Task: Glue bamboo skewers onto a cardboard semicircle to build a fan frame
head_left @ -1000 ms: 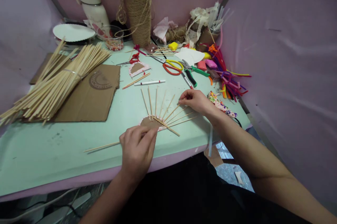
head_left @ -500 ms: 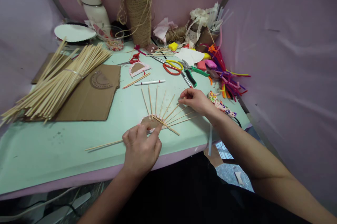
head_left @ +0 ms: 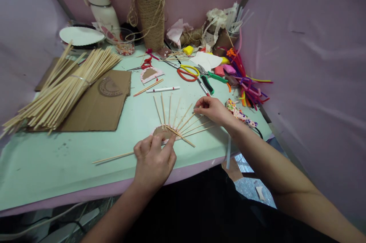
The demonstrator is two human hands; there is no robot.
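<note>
A half-round cardboard piece (head_left: 160, 131) with a pale pink edge lies near the table's front. Several thin wooden sticks (head_left: 169, 110) fan out from its curved edge, and a short stick (head_left: 187, 141) lies slantwise across their inner ends. My left hand (head_left: 156, 153) presses on the cardboard, its fingers curled and touching the piece and the inner ends of the sticks. To the right, my right hand (head_left: 210, 109) pinches the outer end of one fanned stick between thumb and forefinger. A long stick (head_left: 114, 157) extends left from beneath my left hand.
A bundle of sticks (head_left: 71, 87) and a protractor (head_left: 109, 87) rest on brown cardboard (head_left: 94, 115) at left. Behind are scissors (head_left: 187, 73), green-handled cutters (head_left: 211, 77), a marker (head_left: 162, 89), a twine roll (head_left: 150, 20) and a bottle (head_left: 104, 14). Pipe cleaners (head_left: 248, 87) lie right.
One fanned stick beside my right hand has its outer end shifted slightly to the right. Both hands hold nearly the same places.
</note>
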